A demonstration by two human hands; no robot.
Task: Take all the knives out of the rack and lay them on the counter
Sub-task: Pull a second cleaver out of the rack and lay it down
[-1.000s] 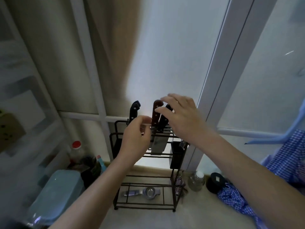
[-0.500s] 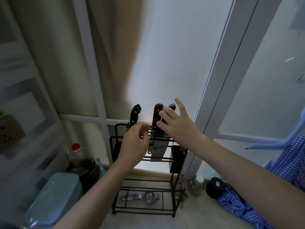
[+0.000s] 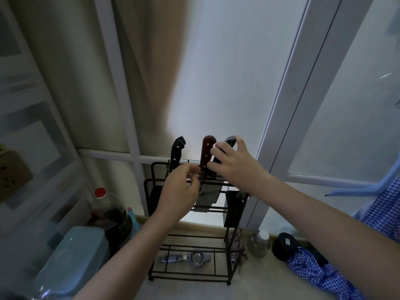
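Three knives stand handle-up in the top of a black wire rack (image 3: 151, 192) at the back edge of the bench (image 3: 194, 291): a black-handled knife (image 3: 177, 153) on the left, a brown-handled knife (image 3: 206, 153) with pale rivets in the middle, its broad grey blade hanging through the wires, and a dark-handled knife (image 3: 227, 146) on the right. The right hand (image 3: 236, 165) curls around that right handle, fingers closed on it. The left hand (image 3: 180, 191) hovers at the rack's top rail, fingers loosely bent and pinched, holding nothing that can be made out. A metal squeezer (image 3: 188, 258) lies on the rack's bottom shelf. A glass jar (image 3: 258, 243) and checked cloth (image 3: 320, 276) sit toward the right edge, a blue tub (image 3: 71, 258) toward the left.
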